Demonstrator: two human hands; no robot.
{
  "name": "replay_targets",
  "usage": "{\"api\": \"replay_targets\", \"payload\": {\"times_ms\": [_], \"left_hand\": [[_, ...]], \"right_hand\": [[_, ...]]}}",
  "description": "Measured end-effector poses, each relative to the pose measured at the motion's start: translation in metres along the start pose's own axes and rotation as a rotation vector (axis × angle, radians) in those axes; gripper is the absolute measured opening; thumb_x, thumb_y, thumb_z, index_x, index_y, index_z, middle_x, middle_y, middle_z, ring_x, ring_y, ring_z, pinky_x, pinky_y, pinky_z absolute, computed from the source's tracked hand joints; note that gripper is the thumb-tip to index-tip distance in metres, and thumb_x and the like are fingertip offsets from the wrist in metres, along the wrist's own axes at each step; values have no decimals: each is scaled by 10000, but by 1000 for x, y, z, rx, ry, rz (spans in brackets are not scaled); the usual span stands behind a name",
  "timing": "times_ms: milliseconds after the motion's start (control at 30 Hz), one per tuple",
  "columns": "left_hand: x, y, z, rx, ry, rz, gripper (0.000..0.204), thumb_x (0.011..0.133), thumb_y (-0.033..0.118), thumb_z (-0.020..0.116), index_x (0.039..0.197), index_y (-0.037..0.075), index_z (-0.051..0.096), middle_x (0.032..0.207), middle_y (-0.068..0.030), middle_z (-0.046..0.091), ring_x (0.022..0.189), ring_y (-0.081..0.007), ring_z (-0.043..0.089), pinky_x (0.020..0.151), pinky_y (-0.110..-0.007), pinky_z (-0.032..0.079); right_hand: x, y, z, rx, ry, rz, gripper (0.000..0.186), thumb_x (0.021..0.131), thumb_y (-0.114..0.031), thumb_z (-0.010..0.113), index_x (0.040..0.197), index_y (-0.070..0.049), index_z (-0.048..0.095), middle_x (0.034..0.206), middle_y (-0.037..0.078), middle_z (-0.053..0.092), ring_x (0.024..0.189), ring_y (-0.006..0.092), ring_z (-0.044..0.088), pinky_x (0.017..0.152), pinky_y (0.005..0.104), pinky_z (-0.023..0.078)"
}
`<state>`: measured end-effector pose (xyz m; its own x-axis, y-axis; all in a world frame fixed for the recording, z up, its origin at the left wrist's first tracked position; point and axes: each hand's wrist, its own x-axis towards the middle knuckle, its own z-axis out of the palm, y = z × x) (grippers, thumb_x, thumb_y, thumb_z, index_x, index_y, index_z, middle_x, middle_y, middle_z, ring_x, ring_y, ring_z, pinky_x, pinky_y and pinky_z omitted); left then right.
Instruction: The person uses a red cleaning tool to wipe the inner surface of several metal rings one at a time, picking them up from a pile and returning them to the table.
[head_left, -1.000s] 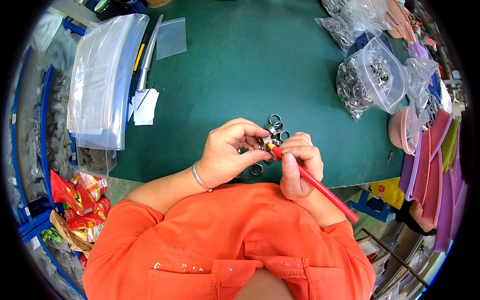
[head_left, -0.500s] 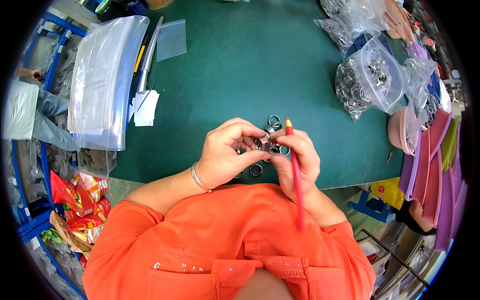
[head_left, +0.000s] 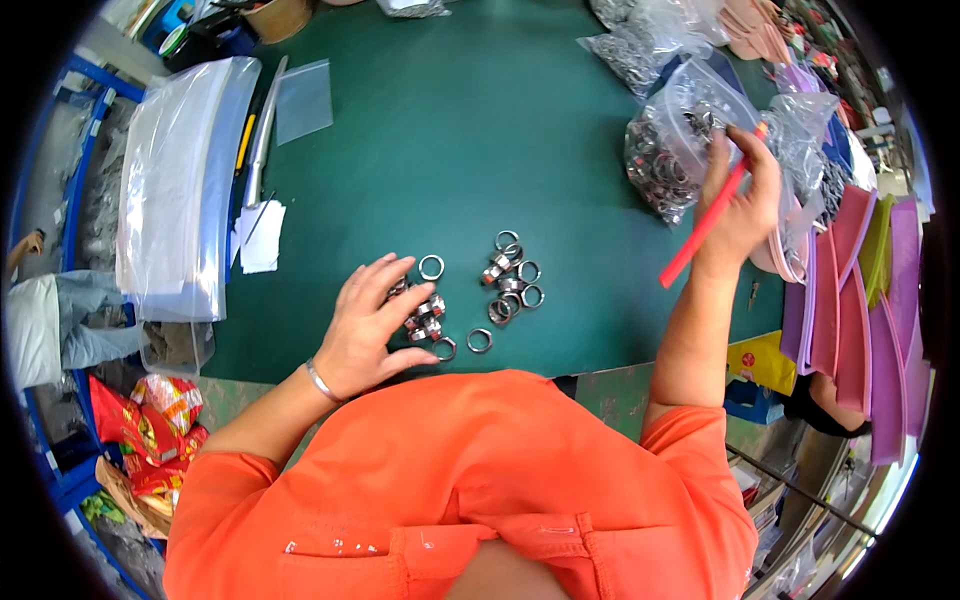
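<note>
My left hand (head_left: pixel 362 325) rests open on the green table, fingers spread beside a small heap of shiny metal rings (head_left: pixel 425 318) and partly covering it. A second cluster of rings (head_left: pixel 511 285) lies a little to the right, with a single ring (head_left: pixel 470 341) between the two groups near the front edge. At the right, my right hand (head_left: pixel 742 215) keeps a red pencil (head_left: pixel 705 232) tucked against it. Its fingertips are at a translucent tub (head_left: pixel 738 98) with rings inside, next to a clear bag of rings (head_left: pixel 655 180). Whether those fingertips also pinch a ring cannot be made out.
Plastic-sleeved papers (head_left: pixel 185 190), a long metal tool (head_left: pixel 262 140) and a white paper slip (head_left: pixel 262 238) lie left. More clear bags of metal parts (head_left: pixel 625 60) sit far right, with purple and pink strips (head_left: pixel 845 310) hanging nearby. A person stands beyond the blue shelving at left.
My right hand has moved from the middle to the tub at the right, carrying the pencil. My left hand has let go of a ring and opened over the left heap.
</note>
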<state>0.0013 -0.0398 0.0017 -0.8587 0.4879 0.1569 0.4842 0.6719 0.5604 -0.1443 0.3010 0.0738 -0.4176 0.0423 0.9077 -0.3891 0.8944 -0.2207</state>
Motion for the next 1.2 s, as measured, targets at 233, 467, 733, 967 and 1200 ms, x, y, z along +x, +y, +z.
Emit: {"api": "replay_targets", "payload": {"times_ms": [233,467,733,967,1200], "left_hand": [[9,9,27,77,-76,44,782,607,483,809,1296,224,545,1429,-180,340,1297,-422,349,1025,-604,288],[53,1,45,45,90,65,711,634,301,820,1282,199,545,1342,-171,438,1239,-389,432,1005,-540,348],[68,-7,44,99,146,-32,692,641,312,820,1236,86,548,1273,-130,507,1225,-361,452,1036,-539,320],[59,23,35,-625,328,-107,562,708,62,810,1199,-9,548,1144,-139,576,979,-207,631,780,-325,551],[53,34,36,-1139,257,-174,415,809,-100,664,1201,-42,539,1104,-106,578,960,-173,620,831,-295,559]], "right_hand": [[-70,-65,-23,628,-1128,51,464,636,-131,820,1005,-63,547,1043,133,604,892,346,610,740,401,509],[-101,-79,2,652,-979,114,325,729,-32,726,968,-44,506,954,134,589,859,353,594,692,422,485],[-101,-75,6,553,-1038,418,261,752,34,701,902,-13,493,825,139,590,732,314,608,616,387,482],[-93,-106,-18,1246,-876,1139,213,846,92,618,919,-37,464,882,80,615,694,97,600,604,226,514],[-103,-122,-25,1516,-756,1072,206,863,100,600,919,-36,457,910,110,619,835,112,588,730,244,506]]}}
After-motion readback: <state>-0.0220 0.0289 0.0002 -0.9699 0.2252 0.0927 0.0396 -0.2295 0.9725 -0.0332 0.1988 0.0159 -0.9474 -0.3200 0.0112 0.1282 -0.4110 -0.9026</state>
